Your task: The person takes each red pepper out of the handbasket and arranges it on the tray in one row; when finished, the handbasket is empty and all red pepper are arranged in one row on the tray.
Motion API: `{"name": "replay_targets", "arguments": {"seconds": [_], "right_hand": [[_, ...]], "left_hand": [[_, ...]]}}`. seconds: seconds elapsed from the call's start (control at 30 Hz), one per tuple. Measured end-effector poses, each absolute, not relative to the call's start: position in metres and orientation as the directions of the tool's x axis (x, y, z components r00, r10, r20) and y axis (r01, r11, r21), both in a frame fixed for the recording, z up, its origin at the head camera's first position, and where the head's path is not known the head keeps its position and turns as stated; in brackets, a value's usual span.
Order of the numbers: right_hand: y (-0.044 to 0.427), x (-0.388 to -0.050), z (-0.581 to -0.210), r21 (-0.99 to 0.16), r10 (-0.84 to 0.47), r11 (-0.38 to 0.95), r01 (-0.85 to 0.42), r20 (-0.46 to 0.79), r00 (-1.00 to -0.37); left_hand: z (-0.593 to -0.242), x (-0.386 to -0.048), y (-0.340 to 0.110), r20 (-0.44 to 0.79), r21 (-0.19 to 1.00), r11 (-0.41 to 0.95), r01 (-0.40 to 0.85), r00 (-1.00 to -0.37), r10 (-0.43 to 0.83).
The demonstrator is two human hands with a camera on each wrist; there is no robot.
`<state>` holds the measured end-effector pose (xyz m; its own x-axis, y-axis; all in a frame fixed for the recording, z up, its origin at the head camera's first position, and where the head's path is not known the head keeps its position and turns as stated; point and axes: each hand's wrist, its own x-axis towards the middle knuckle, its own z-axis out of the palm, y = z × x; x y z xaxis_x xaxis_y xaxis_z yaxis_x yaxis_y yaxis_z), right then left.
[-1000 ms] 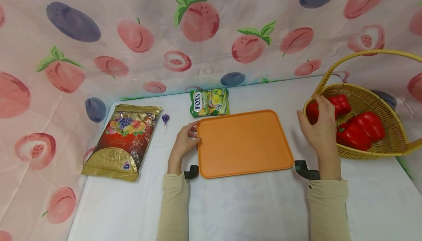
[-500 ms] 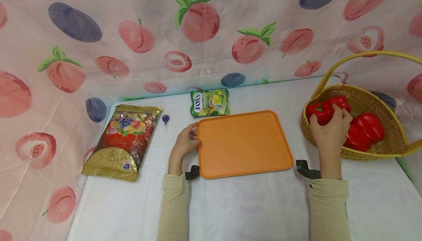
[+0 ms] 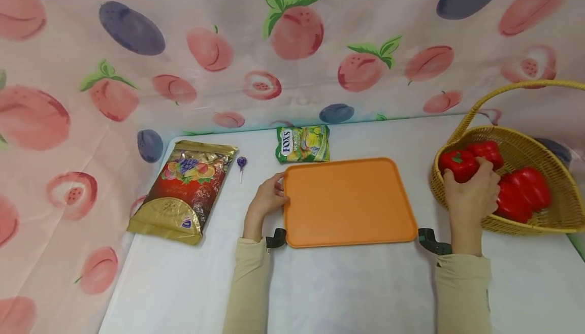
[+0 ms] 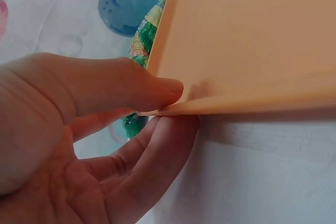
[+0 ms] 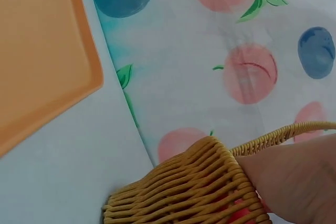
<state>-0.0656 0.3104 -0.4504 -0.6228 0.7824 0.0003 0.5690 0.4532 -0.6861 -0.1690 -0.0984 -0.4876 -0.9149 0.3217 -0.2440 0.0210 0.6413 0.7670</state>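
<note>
My left hand (image 3: 265,202) pinches the left edge of an orange tray (image 3: 349,202). The left wrist view shows the thumb (image 4: 142,87) on top of the rim and fingers beneath it. My right hand (image 3: 473,194) reaches into a yellow wicker basket (image 3: 439,184) and grips a red bell pepper (image 3: 457,165) with a green stem. The pepper still sits inside the basket, near its left side. Other red bell peppers (image 3: 532,187) lie behind and to the right of the hand. In the right wrist view the basket wall hides most of the grip.
A small green FOX'S candy bag (image 3: 303,143) lies behind the tray. To the left are a purple lollipop (image 3: 241,162) and a large red and gold candy bag (image 3: 186,192). The basket's tall handle (image 3: 512,90) arches up behind the right hand. A fruit-print cloth (image 3: 297,80) hangs at the back.
My right hand has gone from over the basket's left rim to the stemmed pepper and taken hold of it. The left hand stays at the tray edge. The head view has shifted slightly.
</note>
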Motion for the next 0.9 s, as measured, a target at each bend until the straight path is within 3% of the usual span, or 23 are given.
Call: {"name": "replay_targets", "arguments": {"seconds": [0.27,0.5,0.6,0.73,0.9], "right_hand": [[0.308,-0.066,-0.452,-0.719,0.83,0.428,0.548,0.074,-0.553],[0.3,-0.067,-0.448,-0.793,0.8,0.536,0.288,0.369,-0.473],[0.298,-0.069,-0.446,-0.82,0.786,0.547,0.168,0.434,-0.44],[0.292,-0.074,-0.444,-0.854,0.778,0.519,0.044,0.45,-0.439],[0.277,-0.081,-0.443,-0.826,0.703,0.563,-0.035,0.5,-0.505]], "left_hand": [[-0.491,-0.17,-0.098,-0.244,0.77,0.638,0.025,-0.911,0.331],[-0.49,-0.171,-0.099,-0.226,0.78,0.625,0.035,-0.915,0.333],[-0.489,-0.171,-0.099,-0.217,0.786,0.617,0.04,-0.917,0.336],[-0.489,-0.171,-0.1,-0.215,0.798,0.602,0.036,-0.916,0.34],[-0.492,-0.171,-0.101,-0.223,0.806,0.591,0.021,-0.915,0.337]]}}
